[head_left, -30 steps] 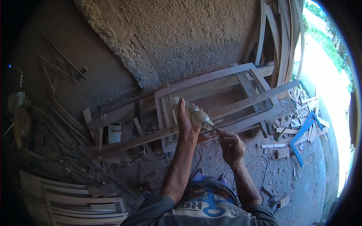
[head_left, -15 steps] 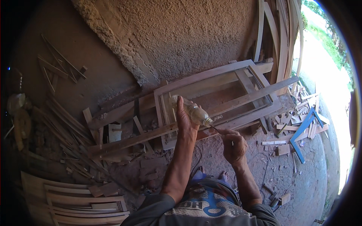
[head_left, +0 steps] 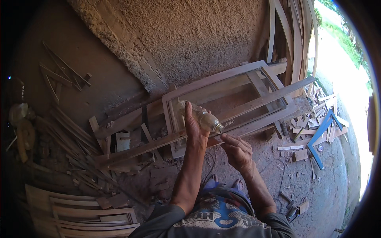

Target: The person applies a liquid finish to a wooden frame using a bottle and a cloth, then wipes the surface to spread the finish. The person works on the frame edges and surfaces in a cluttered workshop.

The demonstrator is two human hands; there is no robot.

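Note:
My left hand (head_left: 192, 125) is closed around a clear, dusty plastic bottle (head_left: 208, 119), which lies tilted with its neck down toward the right. My right hand (head_left: 237, 150) pinches a thin rod (head_left: 221, 133) at the bottle's mouth; most of the rod is hidden by my fingers or the bottle. Behind both hands lie a wooden window frame (head_left: 250, 127) and a long plank (head_left: 264, 100) laid slanting across it.
Rough plaster wall (head_left: 178, 35) rises behind the frame. Long strips (head_left: 293, 43) lean at the upper right. Scrap wood and a blue angled square (head_left: 315, 144) lie at right. Curved slatted pieces (head_left: 79, 210) lie at lower left, more strips at left. A bright path runs outside.
My right hand has moved a little up and left, closer to the bottle's mouth, so less of the rod shows. My left hand and the bottle are nearly unmoved.

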